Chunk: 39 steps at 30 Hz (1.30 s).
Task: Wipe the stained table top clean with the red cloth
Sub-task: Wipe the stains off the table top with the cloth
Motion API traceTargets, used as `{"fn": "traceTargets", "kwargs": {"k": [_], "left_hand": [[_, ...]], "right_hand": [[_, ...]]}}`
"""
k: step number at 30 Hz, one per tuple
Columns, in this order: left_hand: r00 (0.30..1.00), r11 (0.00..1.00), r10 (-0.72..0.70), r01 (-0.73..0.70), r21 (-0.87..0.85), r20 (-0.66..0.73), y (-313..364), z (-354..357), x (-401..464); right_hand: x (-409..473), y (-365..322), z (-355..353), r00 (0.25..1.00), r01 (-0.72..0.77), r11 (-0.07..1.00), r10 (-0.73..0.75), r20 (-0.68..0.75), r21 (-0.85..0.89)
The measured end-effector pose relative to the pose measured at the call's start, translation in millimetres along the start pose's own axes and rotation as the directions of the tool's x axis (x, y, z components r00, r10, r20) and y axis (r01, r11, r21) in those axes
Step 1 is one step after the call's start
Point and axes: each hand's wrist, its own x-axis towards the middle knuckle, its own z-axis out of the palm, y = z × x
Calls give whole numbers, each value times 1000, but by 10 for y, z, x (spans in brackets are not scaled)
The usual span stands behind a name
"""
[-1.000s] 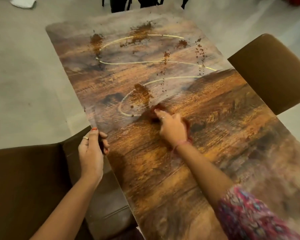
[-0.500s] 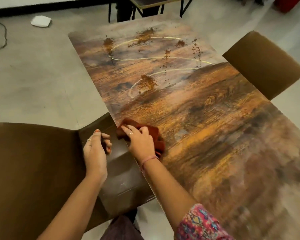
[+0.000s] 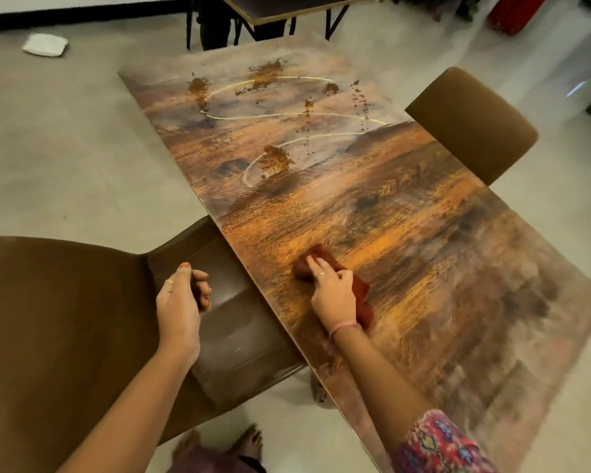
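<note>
Two hands are showing. I am pressing the right hand [image 3: 331,288] on the red cloth [image 3: 360,291], fingers [image 3: 313,264] bent over its bunched top, cloth spreading beneath and behind them on the table top [image 3: 458,268]. Soft, limp and light, I judge; best gripped mid-bunch. Beyond the fingertips, brown stains [image 3: 275,160] are waiting. The left hand [image 3: 180,302] is hanging curled, apparently holding nothing.
</note>
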Motion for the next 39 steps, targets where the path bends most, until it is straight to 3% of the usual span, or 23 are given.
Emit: {"fn": "traceTargets", "kwargs": {"k": [2,4,7,10,15,20,24,29,32,34,39], "left_hand": [[999,1000,-10,9,16,42,68,20,46],[996,1000,-11,9,30,85,168,2,110],[991,999,-6,-1,53,137,313,-103,219],[982,995,-45,29,93,183,474,-277,413],[947,958,-173,98,269,271,798,-593,928],[911,885,-261,94,456,319,1212,-980,1595],[879,860,-278,48,508,387,1504,-1213,1973],[815,850,-362,90,519,453,1734,-1367,2269],[789,849,-389,106,517,476,1783,-1399,2353],[774,843,-408,116,526,484,1785,-1420,2379],[744,802,-466,127,584,479,1794,-1453,2444]], "right_hand": [[-1,69,-71,999,31,999,-31,21,22],[168,158,-222,991,-136,984,134,30,113],[446,111,-371,883,-456,856,470,3,244],[578,-433,-244,800,-580,789,599,-41,201],[784,-1716,257,902,-406,892,426,-72,196],[1279,-2890,515,939,-328,910,343,-13,253],[1412,-3308,620,951,-306,924,307,33,230],[1031,-2817,463,816,-552,791,578,-26,262],[530,-2384,341,641,-736,634,765,-55,239],[147,-2157,269,516,-844,520,854,-69,133],[-168,-1906,220,326,-907,324,945,-35,270]]}}
